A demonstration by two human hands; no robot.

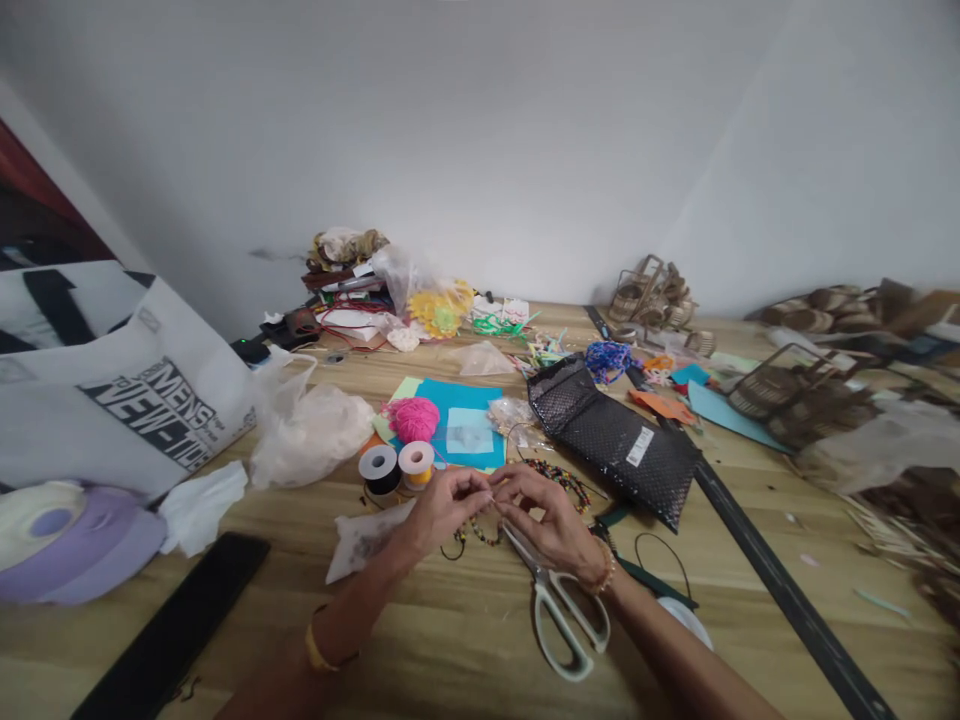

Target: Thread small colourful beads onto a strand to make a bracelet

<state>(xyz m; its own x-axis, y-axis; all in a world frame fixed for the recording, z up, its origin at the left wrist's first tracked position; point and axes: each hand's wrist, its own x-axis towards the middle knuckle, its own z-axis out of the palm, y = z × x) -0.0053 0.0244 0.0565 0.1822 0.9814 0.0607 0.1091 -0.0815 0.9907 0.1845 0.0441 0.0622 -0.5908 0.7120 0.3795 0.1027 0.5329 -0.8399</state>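
Beaded string (480,532) pinched between left hand (442,505) and right hand (544,520), fingertips closed on it, just above scissors (559,605) | part strung, loose beads (559,478) beyond, unfinished by look | wooden counter (450,650) cluttered: thread spools (397,465), pink yarn (415,418), black mailer (615,435) behind scissors | white walls.

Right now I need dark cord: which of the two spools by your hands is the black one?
The left spool, wound in black; the spool beside it holds orange thread.
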